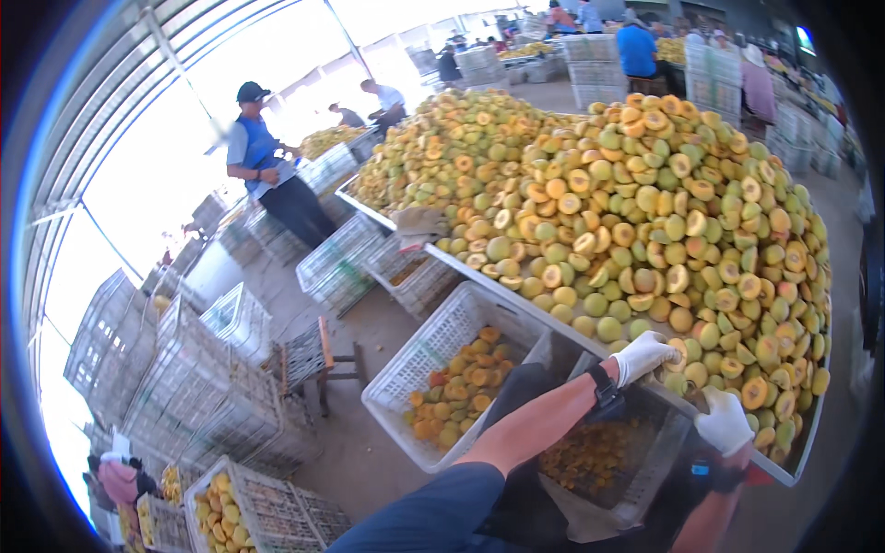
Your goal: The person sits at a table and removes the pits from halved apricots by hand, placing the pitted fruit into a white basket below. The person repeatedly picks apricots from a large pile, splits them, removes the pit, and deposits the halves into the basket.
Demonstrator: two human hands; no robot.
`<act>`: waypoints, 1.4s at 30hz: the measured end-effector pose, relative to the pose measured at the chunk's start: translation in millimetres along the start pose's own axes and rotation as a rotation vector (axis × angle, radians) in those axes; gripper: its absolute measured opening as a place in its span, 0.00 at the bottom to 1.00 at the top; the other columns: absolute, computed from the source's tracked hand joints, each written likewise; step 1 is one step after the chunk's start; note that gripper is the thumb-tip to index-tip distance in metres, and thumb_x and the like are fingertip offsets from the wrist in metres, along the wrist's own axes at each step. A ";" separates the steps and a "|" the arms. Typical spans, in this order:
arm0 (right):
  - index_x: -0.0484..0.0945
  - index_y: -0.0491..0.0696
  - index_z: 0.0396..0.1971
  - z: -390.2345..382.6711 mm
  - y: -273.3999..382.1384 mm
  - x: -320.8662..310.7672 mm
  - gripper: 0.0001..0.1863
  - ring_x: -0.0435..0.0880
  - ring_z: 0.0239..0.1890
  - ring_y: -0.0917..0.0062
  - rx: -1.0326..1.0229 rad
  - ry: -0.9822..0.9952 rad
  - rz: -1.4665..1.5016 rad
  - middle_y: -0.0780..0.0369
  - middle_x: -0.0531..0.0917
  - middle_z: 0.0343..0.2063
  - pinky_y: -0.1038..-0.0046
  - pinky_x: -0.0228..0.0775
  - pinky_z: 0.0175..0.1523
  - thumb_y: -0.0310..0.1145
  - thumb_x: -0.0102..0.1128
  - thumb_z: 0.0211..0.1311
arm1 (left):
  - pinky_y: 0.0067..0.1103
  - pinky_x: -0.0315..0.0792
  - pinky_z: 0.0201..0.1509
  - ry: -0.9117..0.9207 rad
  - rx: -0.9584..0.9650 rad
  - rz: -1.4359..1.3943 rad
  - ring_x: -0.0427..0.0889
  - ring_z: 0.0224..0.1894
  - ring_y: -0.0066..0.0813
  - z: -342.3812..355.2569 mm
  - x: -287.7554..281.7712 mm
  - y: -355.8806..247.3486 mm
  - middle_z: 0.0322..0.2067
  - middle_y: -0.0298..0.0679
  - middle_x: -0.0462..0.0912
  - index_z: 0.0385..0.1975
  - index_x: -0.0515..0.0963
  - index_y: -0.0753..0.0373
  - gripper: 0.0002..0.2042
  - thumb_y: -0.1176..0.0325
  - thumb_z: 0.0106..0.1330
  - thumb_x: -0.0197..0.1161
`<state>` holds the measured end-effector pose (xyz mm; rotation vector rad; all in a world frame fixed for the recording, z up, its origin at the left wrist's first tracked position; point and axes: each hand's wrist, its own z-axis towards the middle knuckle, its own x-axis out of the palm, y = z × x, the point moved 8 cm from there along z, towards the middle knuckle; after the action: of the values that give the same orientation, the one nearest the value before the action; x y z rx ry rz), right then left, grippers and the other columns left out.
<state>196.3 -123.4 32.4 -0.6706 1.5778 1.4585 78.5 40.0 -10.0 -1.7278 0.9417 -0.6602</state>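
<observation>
Under a bright open-sided shed stacked with white plastic crates, a long table ran from the centre to the lower right of the frame, heaped with halved yellow-green fruit. We worked at its near corner, lower right. Our left hand, in a white glove, rested on the pile's edge, fingers curled onto a fruit; our right hand, also gloved, closed around something pale, though we could not tell what it pinched. Below the table edge, 1 crate held a shallow layer of orange halves, and a second crate under our forearms held a dark mass of small pieces. By our reckoning, most of the heap remained and the crates were far from full. The fruit lay every way, cut faces mostly up, with no clear long axis. A person in a cap stood at upper left.
</observation>
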 end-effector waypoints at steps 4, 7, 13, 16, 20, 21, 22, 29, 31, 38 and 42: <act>0.80 0.40 0.41 16.2 29.3 15.6 0.16 0.83 0.39 0.46 -0.054 0.041 0.115 0.43 0.83 0.31 0.56 0.75 0.44 0.27 0.60 0.50 | 0.19 0.61 0.10 0.014 0.026 -0.304 0.69 0.08 0.23 -36.2 -34.1 18.2 0.18 0.39 0.80 0.31 0.77 0.64 0.14 0.57 0.66 0.58; 0.80 0.39 0.42 26.3 62.8 16.3 0.16 0.84 0.39 0.47 -0.114 0.022 0.245 0.44 0.83 0.31 0.60 0.75 0.45 0.27 0.62 0.51 | 0.20 0.65 0.16 0.080 0.018 -0.576 0.74 0.14 0.27 -43.7 -47.4 19.4 0.26 0.44 0.82 0.36 0.76 0.62 0.15 0.56 0.66 0.54; 0.75 0.35 0.52 41.1 60.9 15.7 0.21 0.84 0.42 0.48 -0.137 -0.186 0.343 0.44 0.84 0.37 0.62 0.74 0.48 0.26 0.62 0.60 | 0.20 0.69 0.20 0.173 0.232 -0.703 0.80 0.23 0.31 -25.9 -48.1 -28.1 0.38 0.47 0.84 0.56 0.75 0.64 0.21 0.55 0.75 0.48; 0.71 0.32 0.57 44.9 55.6 18.6 0.23 0.83 0.44 0.49 -0.118 -0.267 0.278 0.42 0.84 0.40 0.62 0.74 0.50 0.26 0.60 0.64 | 0.18 0.69 0.21 0.174 0.240 -0.715 0.82 0.25 0.31 -14.3 -54.1 -21.1 0.39 0.45 0.84 0.56 0.76 0.64 0.22 0.54 0.76 0.46; 0.68 0.31 0.60 46.4 48.0 23.8 0.26 0.83 0.46 0.50 0.033 -0.190 0.121 0.41 0.83 0.45 0.62 0.73 0.53 0.26 0.60 0.65 | 0.16 0.70 0.20 0.134 0.357 -0.720 0.83 0.28 0.24 -3.8 -44.0 -26.9 0.37 0.38 0.84 0.50 0.78 0.63 0.15 0.59 0.74 0.56; 0.68 0.31 0.61 49.8 48.7 29.3 0.27 0.82 0.46 0.50 0.069 -0.164 0.118 0.41 0.83 0.47 0.62 0.72 0.53 0.26 0.60 0.65 | 0.15 0.67 0.17 0.116 0.329 -0.734 0.81 0.27 0.19 0.0 -42.6 -22.9 0.36 0.35 0.84 0.44 0.79 0.62 0.13 0.58 0.73 0.58; 0.68 0.31 0.62 50.3 45.4 32.7 0.27 0.82 0.46 0.49 0.062 -0.191 0.206 0.41 0.82 0.47 0.62 0.72 0.53 0.27 0.60 0.65 | 0.15 0.63 0.16 0.168 0.304 -0.659 0.80 0.25 0.16 3.5 -36.6 -24.0 0.32 0.33 0.83 0.41 0.78 0.60 0.14 0.54 0.74 0.59; 0.72 0.35 0.59 50.2 48.4 37.4 0.24 0.79 0.51 0.48 -0.115 -0.282 -0.140 0.42 0.79 0.53 0.58 0.70 0.58 0.28 0.59 0.66 | 0.20 0.57 0.13 -0.050 0.083 -0.653 0.69 0.12 0.20 29.7 -34.3 -8.9 0.18 0.30 0.77 0.32 0.77 0.53 0.24 0.36 0.71 0.54; 0.78 0.38 0.53 50.4 66.6 54.0 0.19 0.79 0.51 0.49 -0.324 -0.316 -0.550 0.43 0.79 0.54 0.57 0.72 0.56 0.29 0.60 0.65 | 0.19 0.55 0.13 -0.043 0.027 -0.734 0.69 0.12 0.19 25.1 -39.0 0.6 0.17 0.28 0.78 0.23 0.78 0.53 0.28 0.35 0.73 0.47; 0.76 0.38 0.41 58.4 87.1 30.5 0.14 0.83 0.35 0.47 -0.096 -0.373 0.163 0.47 0.83 0.31 0.54 0.76 0.39 0.31 0.63 0.61 | 0.20 0.82 0.33 0.074 0.117 -0.894 0.87 0.32 0.31 3.1 -40.7 -18.8 0.33 0.45 0.86 0.39 0.78 0.67 0.21 0.53 0.78 0.48; 0.75 0.37 0.44 56.1 80.7 33.1 0.15 0.84 0.36 0.48 -0.033 -0.358 0.224 0.47 0.83 0.32 0.55 0.76 0.40 0.30 0.62 0.62 | 0.27 0.85 0.47 -0.061 0.473 -0.441 0.87 0.43 0.34 -11.5 -39.6 -39.2 0.43 0.49 0.85 0.44 0.77 0.76 0.07 0.80 0.71 0.57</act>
<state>125.1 -49.6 48.1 -0.2347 1.3813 1.6650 58.8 74.3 30.9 -1.5161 0.3155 -1.0177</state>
